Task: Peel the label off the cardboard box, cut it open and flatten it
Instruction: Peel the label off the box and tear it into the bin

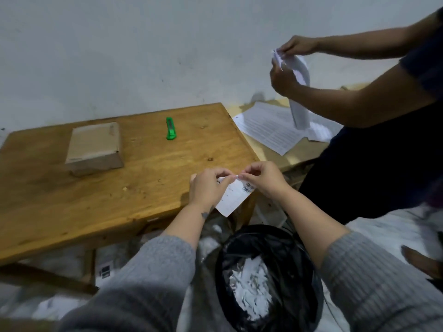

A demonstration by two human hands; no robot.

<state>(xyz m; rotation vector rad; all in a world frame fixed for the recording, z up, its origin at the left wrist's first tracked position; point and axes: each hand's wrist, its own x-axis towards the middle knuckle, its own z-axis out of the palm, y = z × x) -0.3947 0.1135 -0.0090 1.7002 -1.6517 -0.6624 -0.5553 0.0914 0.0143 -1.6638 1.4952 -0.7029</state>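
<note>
— Where is the label [233, 196]?

— Off the box. It is a white sheet with a barcode near its upper right, and it hangs above the near right corner of the wooden worktop [153, 164], over a bin lined with a black bag [297, 271].

— And the person's hands?

— Both are clamped on the label's top edge, close together. The left hand [208, 188] pinches it with thumb and fingertips; the right hand [262, 179] pinches it just beside, fingers curled. Grey ribbed sleeves cover both forearms.

— The cardboard box [96, 147]?

— It sits closed on the worktop's far left part, well apart from the hands. Its top is bare brown, with a scuffed patch near the far right corner.

— Any cutting tool?

— A green utility knife [171, 128] lies on the worktop to the right of the box, apart from it, untouched.

— What is in the bin?

— Torn white paper scraps [249, 288].

— Anything else around?

— A second person [374, 149] in dark clothes stands at the right, both of their hands gripping a long white paper strip [299, 92] that hangs down. Below it, printed sheets [273, 129] lie spread on a lighter surface next to the worktop. A pale wall [143, 56] rises behind everything.
</note>
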